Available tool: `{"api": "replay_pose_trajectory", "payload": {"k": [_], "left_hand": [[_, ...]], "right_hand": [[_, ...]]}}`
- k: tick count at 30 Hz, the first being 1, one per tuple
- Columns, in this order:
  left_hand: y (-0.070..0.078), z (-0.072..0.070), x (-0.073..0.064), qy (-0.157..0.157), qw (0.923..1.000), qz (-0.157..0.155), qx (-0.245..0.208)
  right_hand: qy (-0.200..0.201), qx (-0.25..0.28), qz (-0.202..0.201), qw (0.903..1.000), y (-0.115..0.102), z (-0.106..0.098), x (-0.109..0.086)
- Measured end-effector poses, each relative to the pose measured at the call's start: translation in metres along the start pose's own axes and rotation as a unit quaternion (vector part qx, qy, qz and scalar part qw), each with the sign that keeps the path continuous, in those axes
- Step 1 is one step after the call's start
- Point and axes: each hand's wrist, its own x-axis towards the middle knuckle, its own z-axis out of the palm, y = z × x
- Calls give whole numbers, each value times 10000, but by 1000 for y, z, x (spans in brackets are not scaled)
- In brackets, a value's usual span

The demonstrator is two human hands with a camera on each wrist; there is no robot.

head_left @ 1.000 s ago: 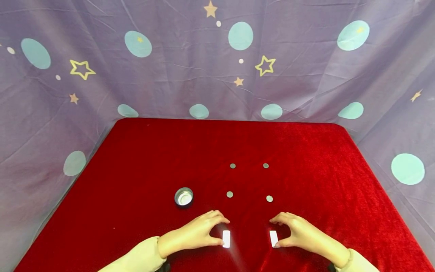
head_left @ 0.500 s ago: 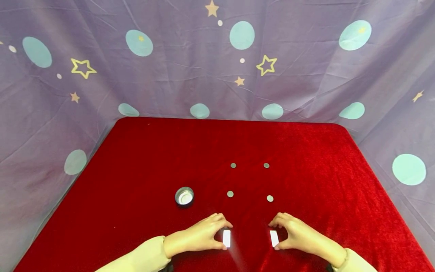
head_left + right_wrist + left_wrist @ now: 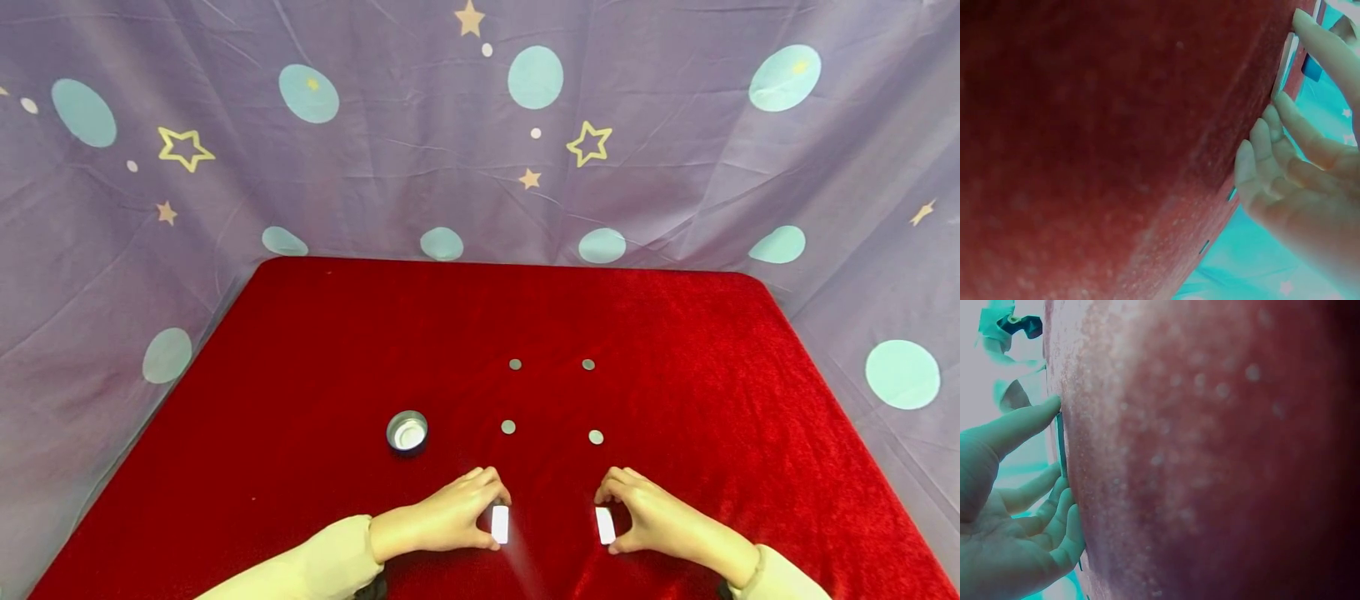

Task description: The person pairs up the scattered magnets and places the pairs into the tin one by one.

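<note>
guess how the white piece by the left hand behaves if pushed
The white piece looks thin and lies flat, so it would probably slide rather than roll or tip. Its straight edges suggest something stiff, not floppy.

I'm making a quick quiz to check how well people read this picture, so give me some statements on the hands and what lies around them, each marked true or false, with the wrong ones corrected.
1. The bowl and four discs rest on a red cloth. True.
2. The bowl stands to the right of the discs. False: it stands to their left.
3. The left hand has its thumb and fingers around the left block. True.
4. The right hand has its thumb and fingers around the right block. True.
5. The left block is black. False: it is white.
6. The discs lie nearer the person than the right block. False: they lie farther off.
</note>
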Motion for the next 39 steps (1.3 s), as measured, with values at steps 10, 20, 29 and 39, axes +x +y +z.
{"api": "replay_pose_trajectory", "payload": {"k": [10, 20, 29, 39], "left_hand": [[4, -1, -1, 37, 9999, -155, 8], [7, 4, 1, 169, 9993, -329, -97], [9, 5, 4, 165, 9991, -384, -32], [12, 5, 7, 151, 9994, -278, 167]], "right_hand": [[196, -23, -138, 9997, -1, 2, 0], [453, -436, -290, 9976, -2, 5, 1], [533, -520, -324, 9967, -3, 7, 1], [415, -576, -235, 9972, -7, 7, 6]]}}
